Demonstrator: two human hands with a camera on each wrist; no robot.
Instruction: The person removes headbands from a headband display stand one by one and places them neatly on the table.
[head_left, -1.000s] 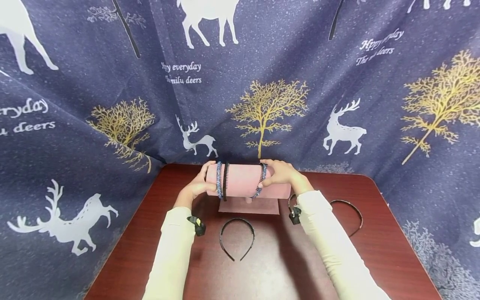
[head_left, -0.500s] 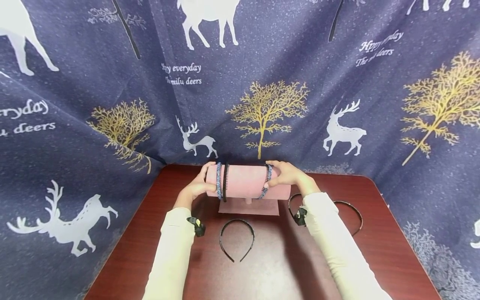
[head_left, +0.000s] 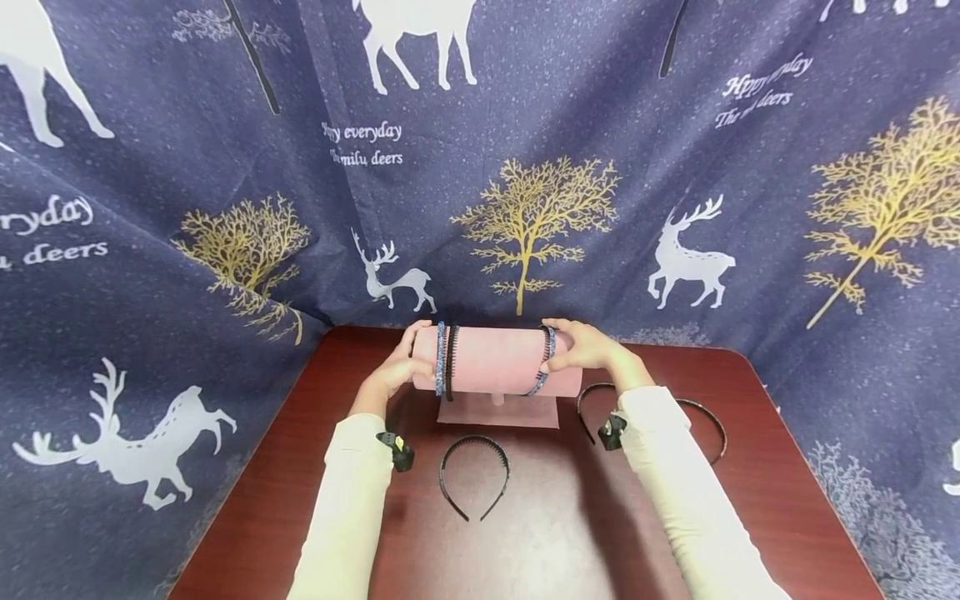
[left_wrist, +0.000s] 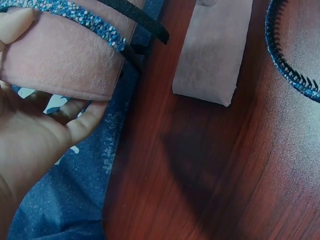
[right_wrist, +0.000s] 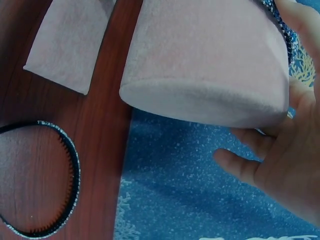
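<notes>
A pink velvety headband display roll (head_left: 498, 358) lies crosswise on a short post over a flat pink base (head_left: 498, 412). My left hand (head_left: 393, 371) grips its left end, thumb on the near side by a blue glitter headband (head_left: 440, 360). Just right of that sits a toothed black headband (head_left: 451, 364). Toward the roll's right end my right hand (head_left: 591, 347) holds another blue glitter headband (head_left: 539, 383), thumb in front and fingers behind. From the right wrist, the roll's bare end (right_wrist: 200, 102) shows, with some fingers beside it.
On the dark red table (head_left: 420, 550), a toothed headband (head_left: 504, 467) lies in front of the base. Two more, a dark headband (head_left: 583, 417) and a thin headband (head_left: 720, 429), lie partly under the right arm. A blue deer-print cloth (head_left: 480, 208) hangs behind.
My right hand has slid the blue glitter headband to the right along the roll, toward its end. The left hand stays at the left end.
</notes>
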